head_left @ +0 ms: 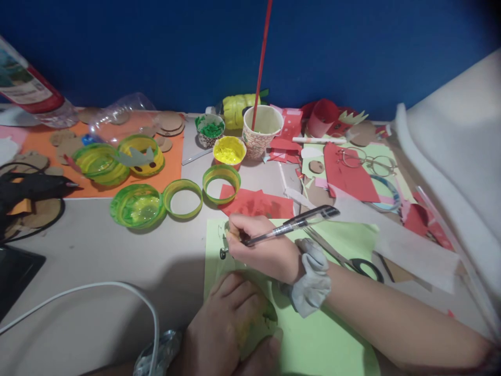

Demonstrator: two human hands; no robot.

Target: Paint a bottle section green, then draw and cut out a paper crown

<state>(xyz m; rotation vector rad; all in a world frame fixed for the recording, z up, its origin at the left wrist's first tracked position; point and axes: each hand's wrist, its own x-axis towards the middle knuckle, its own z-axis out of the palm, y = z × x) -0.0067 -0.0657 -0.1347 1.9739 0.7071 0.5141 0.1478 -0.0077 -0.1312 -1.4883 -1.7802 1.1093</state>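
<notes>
So the right hand has a pen in its grip, a slim one with a clear plastic barrel, dark ink showing inside and a black cap end. Fingers and thumb are pinched narrow around the front of it, and the pen leans way over, back end poking up to the right. Can't see the tip, the fingers hide it.

It's over the upper left part of a big sheet of plain pale green paper lying on the grey-white tabletop. The paper has a few thin dark lines plus a small round black mark right by the fingertips, and its far right corner looks a bit lifted.

The left hand rests palm down on the near left part of the sheet, fingers bunched together. Can't tell if its grip has anything, the palm's hidden.

A puffy pale grey fabric scrunchie sits on the right wrist, and black-handled metal scissors lie just behind that forearm. Past the sheet there's a stained red paper piece.
</notes>
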